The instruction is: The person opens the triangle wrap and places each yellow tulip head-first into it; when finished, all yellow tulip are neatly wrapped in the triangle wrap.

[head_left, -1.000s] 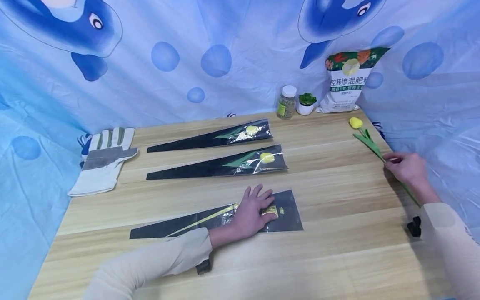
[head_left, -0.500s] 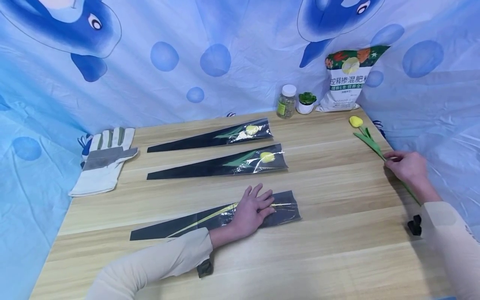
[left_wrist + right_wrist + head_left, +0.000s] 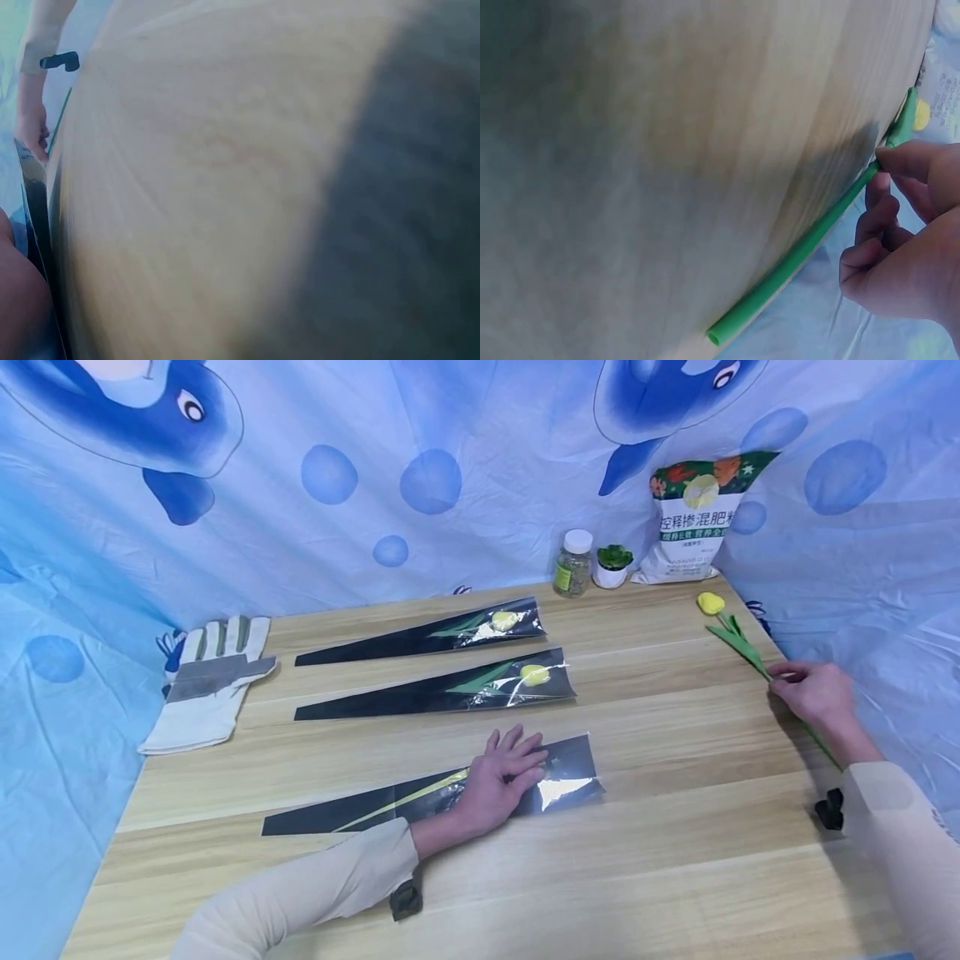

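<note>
My left hand (image 3: 495,781) rests on a dark flower sleeve (image 3: 570,772) with a clear glossy front and a gold stripe. Its fingers are spread and fairly straight near the sleeve's wide end, which bulges and shines beside the thumb. At the table's right edge, my right hand (image 3: 817,693) pinches the stem of a yellow artificial tulip (image 3: 738,643) between thumb and finger. The right wrist view shows the green stem (image 3: 795,259) running down to its cut end, the other fingers curled. Most of the left hand lies outside the left wrist view.
Two filled sleeves, a middle one (image 3: 390,697) and a far one (image 3: 375,646), each hold a yellow tulip. A work glove (image 3: 206,685) lies at left. A jar (image 3: 573,564), potted succulent (image 3: 611,568) and fertilizer bag (image 3: 693,522) stand at the back, before a blue curtain (image 3: 270,552).
The near sleeve's wide end, flat a second ago, now bulges with a bright glare. My left thumb has drawn in toward the fingers. The right hand and its tulip stay put.
</note>
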